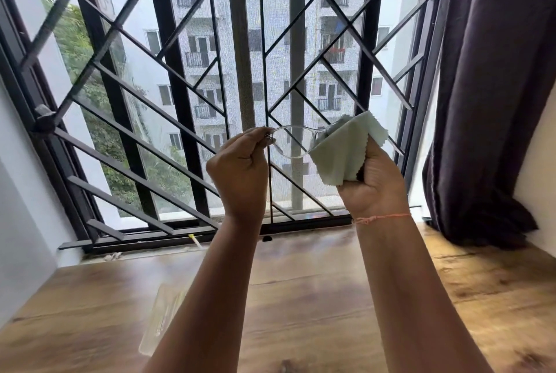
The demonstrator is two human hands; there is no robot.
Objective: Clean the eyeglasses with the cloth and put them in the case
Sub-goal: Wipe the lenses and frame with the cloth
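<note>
My left hand (240, 168) was curled tight, thumb and forefinger pinching the eyeglasses (293, 145) at one hinge end and holding them up in front of the black window grille (120, 101). My right hand (376, 183) was closed round the cloth (346, 149), which was bunched over the other lens and hid it. The eyeglasses had a thin, clear frame with rounded lenses I could see straight through. The cloth was pale green, soft and matte, with zigzag-cut edges falling in folds. A thin orange thread bracelet (382, 217) sat on my right wrist. Below, on the glossy wood-grain table (301, 267), lay what looked like the clear case (162, 312), blurred and partly behind my left forearm. A dark purple curtain (496, 101) hung in pleats on the right.
</note>
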